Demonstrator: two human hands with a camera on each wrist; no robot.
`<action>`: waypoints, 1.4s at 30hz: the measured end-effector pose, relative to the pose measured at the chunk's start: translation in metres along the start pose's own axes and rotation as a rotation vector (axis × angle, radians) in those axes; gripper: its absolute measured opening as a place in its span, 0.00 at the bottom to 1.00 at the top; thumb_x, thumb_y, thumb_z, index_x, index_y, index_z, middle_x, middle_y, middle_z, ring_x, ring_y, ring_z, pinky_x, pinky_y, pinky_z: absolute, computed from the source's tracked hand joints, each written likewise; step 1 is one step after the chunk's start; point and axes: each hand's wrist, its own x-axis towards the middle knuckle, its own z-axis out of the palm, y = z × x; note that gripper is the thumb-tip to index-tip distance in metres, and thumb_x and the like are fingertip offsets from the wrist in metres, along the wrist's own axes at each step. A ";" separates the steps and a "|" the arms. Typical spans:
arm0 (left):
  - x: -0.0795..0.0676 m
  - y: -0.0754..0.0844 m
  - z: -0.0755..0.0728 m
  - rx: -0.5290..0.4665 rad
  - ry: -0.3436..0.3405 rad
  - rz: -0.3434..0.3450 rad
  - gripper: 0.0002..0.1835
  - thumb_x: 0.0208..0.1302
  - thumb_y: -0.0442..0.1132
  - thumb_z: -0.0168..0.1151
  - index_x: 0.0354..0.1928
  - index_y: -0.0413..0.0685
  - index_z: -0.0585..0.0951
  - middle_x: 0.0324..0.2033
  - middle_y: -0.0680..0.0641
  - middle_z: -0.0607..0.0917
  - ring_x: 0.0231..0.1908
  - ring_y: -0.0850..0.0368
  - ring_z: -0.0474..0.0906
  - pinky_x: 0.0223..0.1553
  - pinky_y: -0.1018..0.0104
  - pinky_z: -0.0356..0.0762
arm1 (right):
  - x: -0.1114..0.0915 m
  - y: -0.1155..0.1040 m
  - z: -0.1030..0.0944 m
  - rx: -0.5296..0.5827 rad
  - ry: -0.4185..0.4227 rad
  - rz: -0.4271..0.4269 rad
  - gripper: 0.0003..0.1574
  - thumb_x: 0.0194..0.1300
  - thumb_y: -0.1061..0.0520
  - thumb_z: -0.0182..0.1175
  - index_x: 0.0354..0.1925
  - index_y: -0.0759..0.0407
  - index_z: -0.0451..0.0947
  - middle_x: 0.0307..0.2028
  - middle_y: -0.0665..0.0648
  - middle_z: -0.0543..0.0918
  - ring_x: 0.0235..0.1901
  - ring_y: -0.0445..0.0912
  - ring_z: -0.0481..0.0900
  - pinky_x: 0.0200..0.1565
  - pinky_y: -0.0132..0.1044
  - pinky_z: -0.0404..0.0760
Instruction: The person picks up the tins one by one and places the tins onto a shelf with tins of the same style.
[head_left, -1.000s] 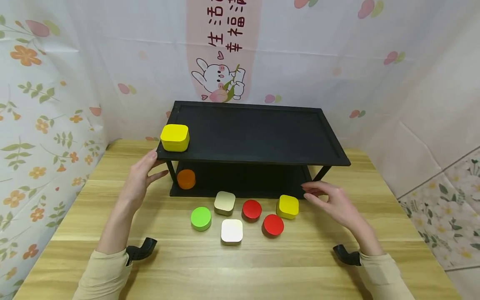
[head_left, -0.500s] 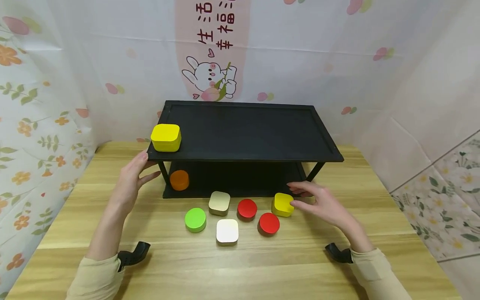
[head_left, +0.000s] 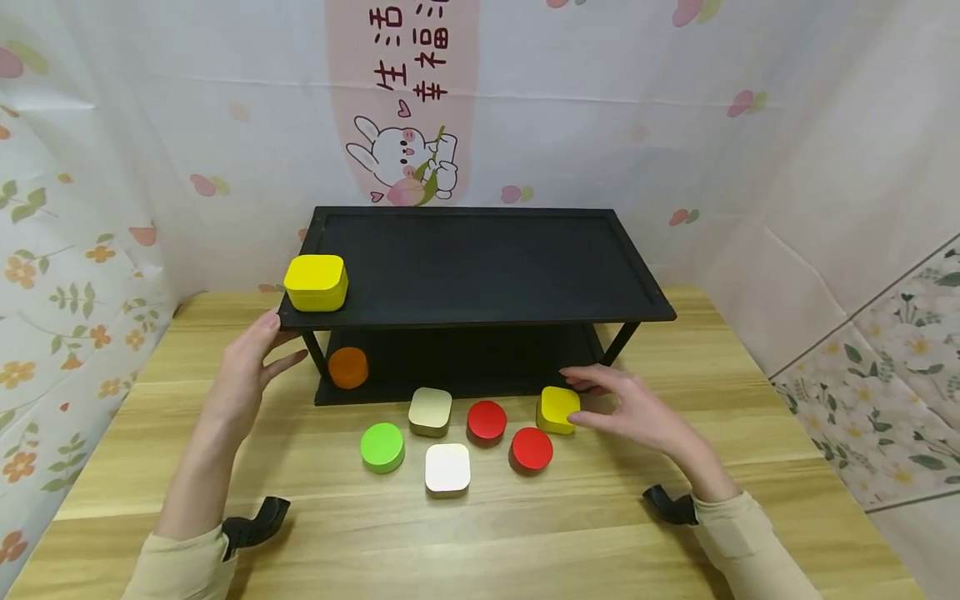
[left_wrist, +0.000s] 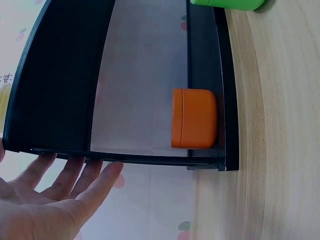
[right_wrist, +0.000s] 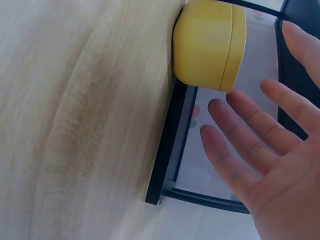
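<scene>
A black two-tier shelf [head_left: 472, 267] stands at the back of the table. At its upper left front corner, my left hand [head_left: 243, 367] touches the side edge with extended fingers [left_wrist: 65, 180]. A larger yellow box [head_left: 317, 283] sits on the top tier near that corner. On the lower tier, at the left, is an orange box [left_wrist: 195, 119]. My right hand [head_left: 626, 408] is beside a smaller yellow box [head_left: 558, 408] in front of the shelf. In the right wrist view its fingers are spread and hold nothing; whether a fingertip touches the box, I cannot tell.
Left of the small yellow box lie two red round boxes [head_left: 487, 422], a cream square box [head_left: 431, 411], a white square box [head_left: 447, 468] and a green round box [head_left: 382, 447]. A printed cloth [head_left: 525, 142] hangs behind the wooden table [head_left: 360, 542].
My right hand has moved left from the shelf's lower right front corner to the small yellow box. My left hand stays at the shelf corner. The head view has shifted slightly; the boxes appear unmoved.
</scene>
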 end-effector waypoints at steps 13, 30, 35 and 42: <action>-0.001 -0.002 -0.001 0.005 -0.007 0.011 0.26 0.82 0.52 0.46 0.74 0.49 0.71 0.60 0.66 0.79 0.56 0.68 0.77 0.52 0.78 0.84 | 0.001 0.000 0.005 -0.033 -0.020 -0.003 0.43 0.56 0.49 0.79 0.67 0.56 0.76 0.62 0.56 0.84 0.53 0.47 0.85 0.57 0.46 0.87; -0.001 -0.003 -0.001 0.031 0.004 -0.001 0.29 0.82 0.52 0.46 0.76 0.44 0.67 0.59 0.68 0.79 0.57 0.70 0.77 0.51 0.78 0.84 | 0.001 -0.001 0.013 -0.086 -0.027 -0.010 0.43 0.51 0.51 0.82 0.65 0.52 0.78 0.59 0.51 0.84 0.51 0.43 0.83 0.56 0.42 0.87; -0.001 -0.003 -0.001 0.043 -0.001 0.010 0.30 0.82 0.52 0.46 0.77 0.42 0.66 0.60 0.68 0.78 0.57 0.69 0.77 0.52 0.79 0.84 | 0.002 0.003 0.017 -0.106 -0.026 -0.019 0.43 0.52 0.51 0.81 0.65 0.52 0.78 0.59 0.52 0.85 0.50 0.43 0.82 0.55 0.42 0.88; -0.001 -0.003 -0.001 0.040 0.000 0.022 0.29 0.82 0.52 0.46 0.76 0.43 0.67 0.59 0.68 0.79 0.56 0.69 0.77 0.52 0.78 0.85 | 0.002 0.007 0.022 -0.127 -0.022 -0.030 0.42 0.54 0.49 0.80 0.65 0.53 0.78 0.57 0.54 0.85 0.48 0.44 0.81 0.53 0.39 0.87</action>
